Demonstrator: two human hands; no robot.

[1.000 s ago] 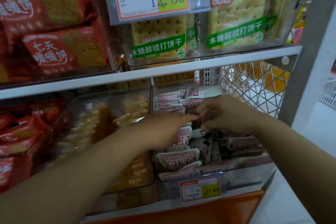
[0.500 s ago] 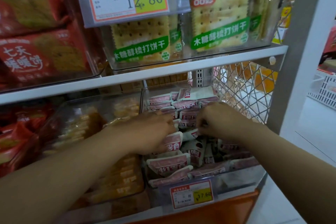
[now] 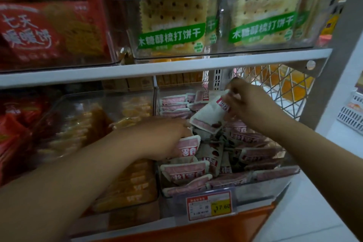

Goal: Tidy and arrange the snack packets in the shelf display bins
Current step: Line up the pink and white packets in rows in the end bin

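A clear plastic bin [image 3: 275, 186] on the lower shelf holds several small white-and-pink snack packets [image 3: 184, 171], some stacked flat at the back, others jumbled in the middle. My right hand [image 3: 249, 102] pinches one packet [image 3: 208, 114] by its top edge and holds it lifted and tilted above the pile. My left hand [image 3: 165, 137] reaches into the bin's left side, its fingers curled round a packet [image 3: 188, 147] that stands on edge.
A clear bin of orange-wrapped biscuits [image 3: 121, 182] stands to the left, red packets [image 3: 13, 135] beyond it. The upper shelf [image 3: 176, 68] carries cracker packs [image 3: 172, 25] and red packs [image 3: 49, 31]. A wire mesh panel [image 3: 275, 88] closes the right side. Price tag [image 3: 209, 205] hangs in front.
My right hand has lifted one packet up and to the right, out of the pile. My left hand stays low among the packets. The camera has moved closer.
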